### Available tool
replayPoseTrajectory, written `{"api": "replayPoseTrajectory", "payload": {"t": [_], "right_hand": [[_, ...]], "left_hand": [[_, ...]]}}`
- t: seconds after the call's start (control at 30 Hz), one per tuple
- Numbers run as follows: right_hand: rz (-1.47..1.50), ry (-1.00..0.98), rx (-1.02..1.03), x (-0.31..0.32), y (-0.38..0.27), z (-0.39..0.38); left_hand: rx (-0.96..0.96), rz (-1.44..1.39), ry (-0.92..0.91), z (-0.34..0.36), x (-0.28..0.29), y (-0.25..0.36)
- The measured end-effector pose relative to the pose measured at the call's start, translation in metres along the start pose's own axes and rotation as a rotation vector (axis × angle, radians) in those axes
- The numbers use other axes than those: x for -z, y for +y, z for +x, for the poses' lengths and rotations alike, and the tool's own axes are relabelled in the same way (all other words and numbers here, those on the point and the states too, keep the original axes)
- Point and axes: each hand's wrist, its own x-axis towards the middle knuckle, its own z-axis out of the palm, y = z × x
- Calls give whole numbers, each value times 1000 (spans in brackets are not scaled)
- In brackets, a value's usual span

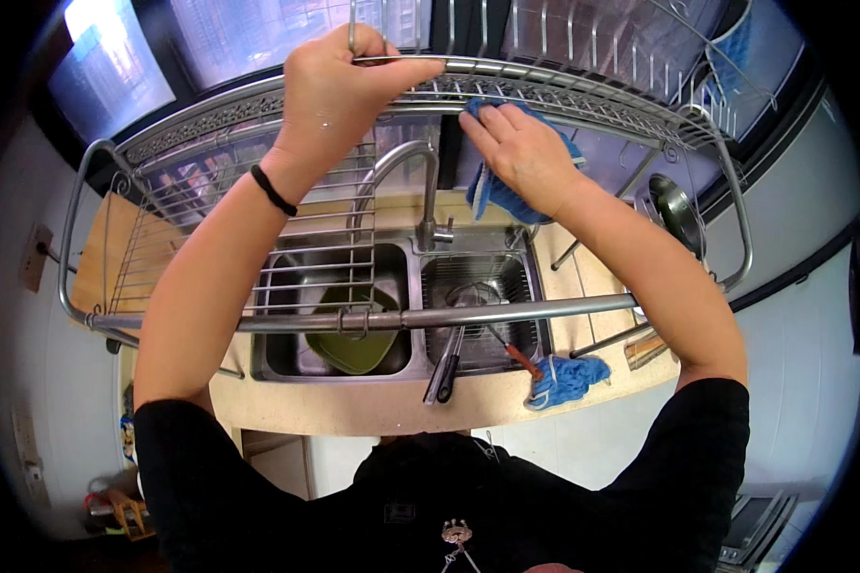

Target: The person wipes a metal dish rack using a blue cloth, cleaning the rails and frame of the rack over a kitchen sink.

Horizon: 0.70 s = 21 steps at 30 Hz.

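A metal dish rack [492, 313] stands over the sink. My left hand [339, 91], a black band around its wrist, is closed on the rack's back rail, its thumb stretched along the bar. To its right, my right hand [521, 153] presses a blue cloth [502, 199] with pale edging against the same rail. The cloth hangs down below my fingers, and part of it is hidden behind the hand. Both arms reach over the front bar of the rack.
Below is a steel double sink [412, 358] with a tap [433, 210]. A green basin [363, 349] sits in the left bowl; black-handled utensils [441, 377] lean from the right bowl. Another blue cloth [569, 380] lies on the counter's front edge. Pans [677, 212] stand at the right.
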Motion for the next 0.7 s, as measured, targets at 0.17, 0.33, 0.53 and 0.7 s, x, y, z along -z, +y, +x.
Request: {"api": "replayPoseTrajectory", "payload": {"t": [0.17, 0.33, 0.53, 0.7], "right_hand": [[41, 78, -33, -4, -4, 1], [48, 96, -31, -6, 0, -2], [107, -7, -64, -6, -6, 4], [11, -11, 31, -20, -2, -19]], "left_hand": [[72, -76, 9, 4, -3, -5], [145, -81, -34, 3, -4, 3], [-139, -62, -220, -20, 12, -16], [-546, 31, -261, -34, 7, -21]]}}
